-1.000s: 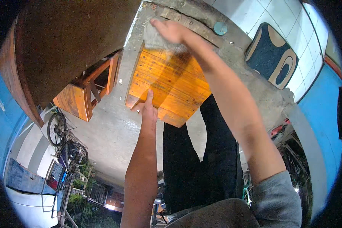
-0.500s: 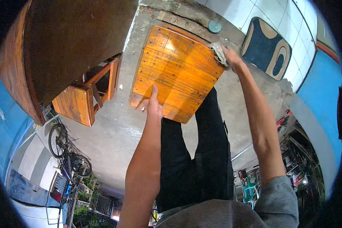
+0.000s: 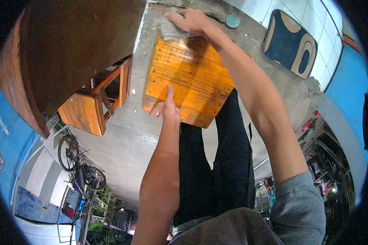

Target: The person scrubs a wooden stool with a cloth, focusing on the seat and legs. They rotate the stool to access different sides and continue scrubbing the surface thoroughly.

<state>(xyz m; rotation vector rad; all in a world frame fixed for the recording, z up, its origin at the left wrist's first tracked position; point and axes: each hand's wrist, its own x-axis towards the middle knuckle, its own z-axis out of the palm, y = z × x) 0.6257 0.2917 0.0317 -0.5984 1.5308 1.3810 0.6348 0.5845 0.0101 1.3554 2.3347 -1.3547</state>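
A square stool top of varnished orange-brown wooden planks lies in front of my legs, dotted with dark nail heads. My left hand grips its near-left edge, thumb on top and the fingers partly hidden beneath. At the far-left corner, my right hand presses a greyish-white cloth onto the wood. The cloth covers that corner, and my right forearm hides part of the far-right side. What supports the planks underneath is not visible.
A second wooden stool stands at left beside a large dark tabletop. A black-and-beige mat lies on white tiles at upper right, near a round teal object. Bicycles stand at lower left.
My right hand has swept the cloth from the far-right corner across to the far-left corner. My left hand keeps its hold on the near-left edge.
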